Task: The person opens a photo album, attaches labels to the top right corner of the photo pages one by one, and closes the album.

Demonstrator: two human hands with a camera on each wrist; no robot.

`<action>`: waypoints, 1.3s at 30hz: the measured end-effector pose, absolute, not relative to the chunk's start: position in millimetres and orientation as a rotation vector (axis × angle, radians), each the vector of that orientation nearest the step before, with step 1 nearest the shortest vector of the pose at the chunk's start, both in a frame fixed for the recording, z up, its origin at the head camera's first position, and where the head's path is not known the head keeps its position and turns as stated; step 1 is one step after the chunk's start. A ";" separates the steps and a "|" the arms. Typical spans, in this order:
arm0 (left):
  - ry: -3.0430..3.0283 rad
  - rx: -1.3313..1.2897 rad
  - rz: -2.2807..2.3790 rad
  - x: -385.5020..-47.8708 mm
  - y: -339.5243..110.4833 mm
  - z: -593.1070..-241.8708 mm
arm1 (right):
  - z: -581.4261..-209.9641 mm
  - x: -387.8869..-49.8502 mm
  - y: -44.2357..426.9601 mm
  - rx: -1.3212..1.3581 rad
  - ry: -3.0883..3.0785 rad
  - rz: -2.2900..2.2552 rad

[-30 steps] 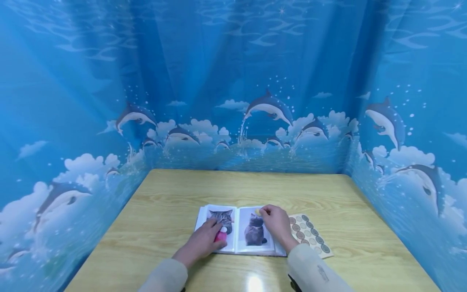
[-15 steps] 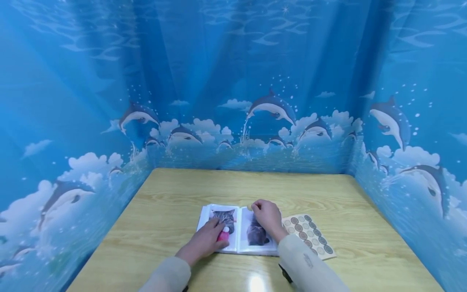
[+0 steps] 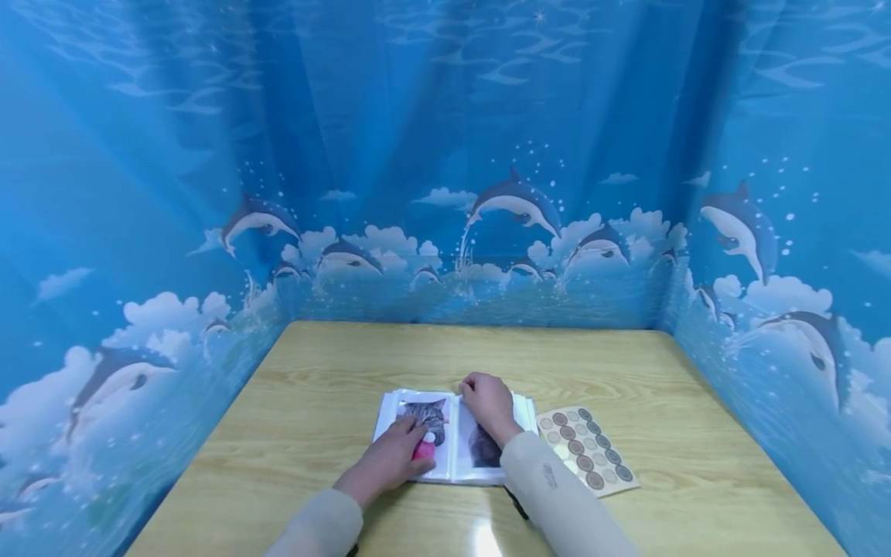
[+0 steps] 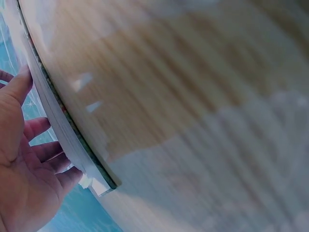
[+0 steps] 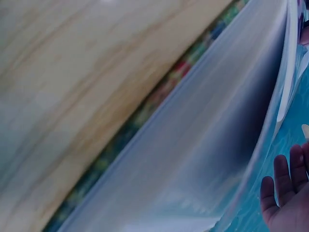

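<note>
An album (image 3: 454,476) lies spread on the table, a cat photo on each page. On its left page rests my left hand (image 3: 395,451), fingers loosely bent, beside a pink patch (image 3: 425,449) with a white top; whether it is an object or print, I cannot tell. The left wrist view has the hand (image 4: 34,159) along the album's page edges. Across the right page reaches my right hand (image 3: 489,404), fingertips curled together at its top near the spine. In the right wrist view a small pale yellow piece (image 5: 305,129) shows by that hand (image 5: 289,193), partly cut off.
Right of the album lies a sheet (image 3: 612,490) with rows of brown, pale and dark round stickers, close to the right forearm. The wooden table (image 3: 334,363) is bordered by blue dolphin-printed curtains (image 3: 390,155) at the back and both sides.
My right hand has moved left along the top of the right page toward the spine, and its yellow piece is now hidden in the head view. The left hand has stayed on its page.
</note>
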State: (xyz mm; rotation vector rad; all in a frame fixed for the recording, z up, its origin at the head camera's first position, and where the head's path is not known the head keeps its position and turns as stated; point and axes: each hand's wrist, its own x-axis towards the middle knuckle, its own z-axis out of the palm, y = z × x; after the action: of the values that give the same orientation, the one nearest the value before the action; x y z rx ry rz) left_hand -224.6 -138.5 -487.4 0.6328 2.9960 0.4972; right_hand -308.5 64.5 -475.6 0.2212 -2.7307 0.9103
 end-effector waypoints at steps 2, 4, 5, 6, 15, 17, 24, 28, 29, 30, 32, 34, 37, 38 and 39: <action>2.994 0.627 0.504 -224.9 -139.4 -487.0 | -476.2 -310.4 60.4 0.232 -2.731 0.907; 2.995 0.627 0.498 -225.5 -140.2 -487.0 | -476.2 -311.2 57.2 0.242 -2.731 0.906; 2.993 0.624 0.496 -225.6 -140.3 -487.0 | -476.0 -311.5 55.9 0.241 -2.734 0.908; 2.994 0.625 0.494 -225.6 -140.4 -487.0 | -476.1 -311.6 54.9 0.245 -2.735 0.907; 2.988 0.642 0.492 -224.3 -139.0 -484.8 | -476.8 -313.7 51.2 0.250 -2.773 0.834; 2.993 0.647 0.482 -224.3 -138.8 -484.8 | -477.2 -314.3 50.3 0.260 -2.789 0.829; 3.004 0.657 0.467 -222.6 -138.7 -484.9 | -480.5 -315.4 46.5 0.305 -2.806 0.728; 3.016 0.676 0.466 -222.7 -139.5 -484.8 | -482.6 -316.2 44.6 0.336 -2.799 0.668; 3.021 0.684 0.462 -223.0 -139.7 -485.1 | -483.0 -316.3 44.0 0.341 -2.801 0.659; 3.025 0.691 0.462 -223.1 -139.9 -485.2 | -483.2 -316.4 43.4 0.348 -2.802 0.654; 3.037 0.714 0.460 -223.3 -140.3 -485.4 | -484.3 -316.8 41.9 0.356 -2.808 0.642; 3.042 0.730 0.457 -223.2 -140.4 -485.9 | -485.5 -317.2 40.4 0.363 -2.813 0.627; 3.048 0.751 0.458 -222.4 -140.4 -486.2 | -487.7 -317.6 37.6 0.368 -2.824 0.617; 3.048 0.755 0.459 -222.2 -140.3 -486.3 | -488.4 -317.7 36.7 0.370 -2.827 0.617; 3.048 0.757 0.460 -222.0 -140.2 -486.1 | -489.0 -317.6 35.7 0.372 -2.832 0.619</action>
State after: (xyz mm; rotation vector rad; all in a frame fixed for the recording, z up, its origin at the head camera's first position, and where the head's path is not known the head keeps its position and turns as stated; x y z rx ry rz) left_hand -222.0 -140.2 -486.1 0.7568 3.0476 0.4596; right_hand -317.6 35.7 -489.0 0.3717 -2.8318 0.6185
